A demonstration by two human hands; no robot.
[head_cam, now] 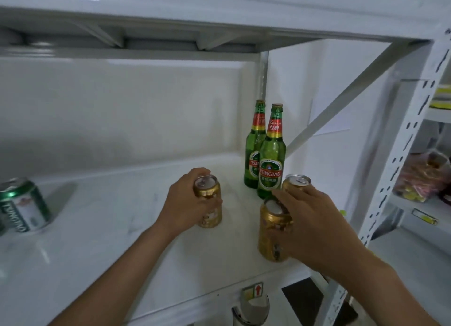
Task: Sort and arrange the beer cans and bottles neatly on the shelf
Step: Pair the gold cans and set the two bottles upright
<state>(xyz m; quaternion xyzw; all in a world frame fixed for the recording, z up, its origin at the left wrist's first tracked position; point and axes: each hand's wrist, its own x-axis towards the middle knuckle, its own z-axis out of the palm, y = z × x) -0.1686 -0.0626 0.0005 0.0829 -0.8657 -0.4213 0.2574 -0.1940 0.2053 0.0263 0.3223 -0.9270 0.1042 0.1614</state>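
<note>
Two green Tsingtao bottles stand upright at the back right of the white shelf [97, 228], the front bottle [271, 159] overlapping the rear bottle [253, 145]. My left hand [188, 203] is wrapped around a gold can [209, 198] standing mid-shelf. My right hand [314, 225] grips a gold can [271, 237] near the shelf's front right. Behind that hand, another gold can [296, 182] stands beside the front bottle, its body mostly hidden. A green and white can [23, 206] stands at the far left.
The upper shelf board [219, 15] hangs low overhead. A perforated upright [400, 154] and a diagonal brace [341, 101] bound the right side. A neighbouring rack holds a bag of snacks [419, 176]. A bin lid [251, 306] shows below the shelf edge.
</note>
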